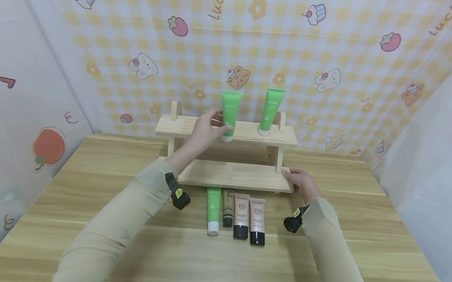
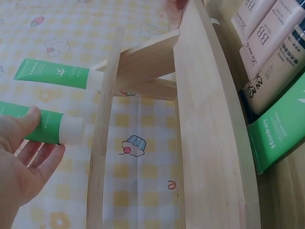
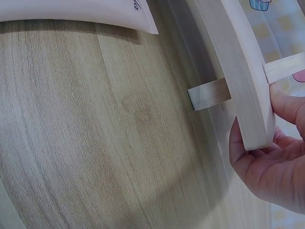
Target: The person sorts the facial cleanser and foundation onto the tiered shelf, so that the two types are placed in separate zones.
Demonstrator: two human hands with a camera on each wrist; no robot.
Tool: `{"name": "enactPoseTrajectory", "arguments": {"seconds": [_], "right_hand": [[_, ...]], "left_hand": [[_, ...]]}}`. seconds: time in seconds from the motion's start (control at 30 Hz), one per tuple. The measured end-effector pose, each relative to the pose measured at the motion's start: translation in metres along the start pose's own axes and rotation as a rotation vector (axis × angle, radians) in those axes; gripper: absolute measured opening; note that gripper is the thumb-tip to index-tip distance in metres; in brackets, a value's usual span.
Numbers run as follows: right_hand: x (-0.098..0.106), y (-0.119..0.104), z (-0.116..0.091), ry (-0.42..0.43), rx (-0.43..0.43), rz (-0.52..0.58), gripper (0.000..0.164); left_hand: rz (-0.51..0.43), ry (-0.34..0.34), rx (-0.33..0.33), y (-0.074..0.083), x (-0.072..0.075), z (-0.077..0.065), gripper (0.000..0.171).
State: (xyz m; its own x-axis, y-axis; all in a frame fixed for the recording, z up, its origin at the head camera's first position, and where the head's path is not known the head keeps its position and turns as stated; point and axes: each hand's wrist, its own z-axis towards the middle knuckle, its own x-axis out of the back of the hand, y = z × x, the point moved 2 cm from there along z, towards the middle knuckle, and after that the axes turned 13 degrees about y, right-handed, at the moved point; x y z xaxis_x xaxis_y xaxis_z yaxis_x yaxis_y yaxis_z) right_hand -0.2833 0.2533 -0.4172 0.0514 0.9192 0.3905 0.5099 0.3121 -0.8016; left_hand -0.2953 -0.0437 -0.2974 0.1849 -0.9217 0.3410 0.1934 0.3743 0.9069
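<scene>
My left hand pinches a green tube with a white cap, held upright, cap down, at the upper board of a two-tier wooden rack. In the left wrist view that tube's white cap is close over the board's edge, thumb on one side and fingers on the other. A second green tube stands cap down toward the right end of the upper board, leaning slightly. My right hand grips the right end of the lower board, with the thumb on top and fingers curled underneath.
On the wooden table before the rack lie another green tube, a slim brownish tube and two pink BB tubes, the left one beside the right one. A yellow checked cloth hangs behind.
</scene>
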Motion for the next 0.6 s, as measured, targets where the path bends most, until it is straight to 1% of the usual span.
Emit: {"name": "enactPoseTrajectory", "arguments": {"seconds": [0.1, 0.13, 0.23, 0.4, 0.53, 0.6], "right_hand": [[-0.001, -0.001, -0.002, 0.019, -0.005, -0.001, 0.069], [-0.003, -0.005, -0.009, 0.033, -0.014, -0.012, 0.068], [-0.003, -0.007, -0.011, 0.042, -0.018, -0.016, 0.064], [-0.003, -0.008, -0.012, 0.033, -0.035, -0.013, 0.065], [-0.004, -0.007, -0.011, 0.037, -0.035, -0.006, 0.065], [-0.003, -0.004, -0.009, 0.031, -0.026, -0.004, 0.069]], "left_hand": [[-0.008, 0.005, 0.0, 0.0, -0.001, 0.005, 0.045], [-0.008, 0.007, 0.001, 0.001, -0.002, 0.007, 0.046], [-0.005, 0.018, -0.006, 0.001, -0.003, 0.011, 0.046], [-0.012, 0.038, -0.011, 0.0, -0.006, 0.018, 0.048], [-0.022, 0.057, 0.005, -0.004, -0.009, 0.024, 0.047], [-0.024, 0.064, 0.013, -0.007, -0.011, 0.027, 0.047]]}}
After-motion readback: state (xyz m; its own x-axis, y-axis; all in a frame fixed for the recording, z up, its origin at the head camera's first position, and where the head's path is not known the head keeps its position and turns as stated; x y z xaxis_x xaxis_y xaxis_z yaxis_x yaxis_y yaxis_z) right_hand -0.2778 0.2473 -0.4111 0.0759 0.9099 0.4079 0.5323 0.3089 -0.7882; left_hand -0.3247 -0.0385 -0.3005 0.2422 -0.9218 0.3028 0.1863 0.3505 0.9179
